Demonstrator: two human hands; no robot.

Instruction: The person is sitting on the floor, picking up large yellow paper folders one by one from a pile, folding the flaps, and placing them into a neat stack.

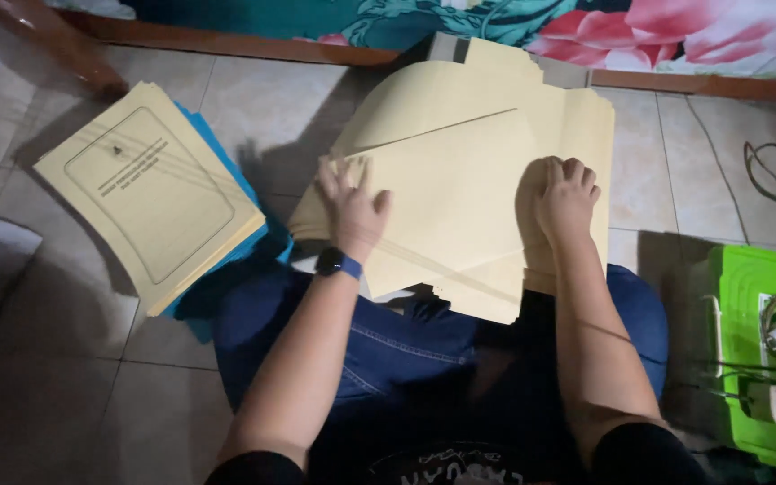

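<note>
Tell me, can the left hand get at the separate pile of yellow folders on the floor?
Probably yes. The left hand lies flat on the folder in the lap; the pile of yellow folders sits just to its left, with nothing in between.

Light pours down from above and ahead, bright on the cream sheets (pixel 460 171), almost washing them pale. Hard shadows fall toward the camera beneath the sheets and the folder stack (pixel 150 193), darkening the floor (pixel 56 395) at its near edge. The bottom corners sink into gloom. The left hand (pixel 352 211) shows slight blur; the picture is grainy, a little soft.
</note>
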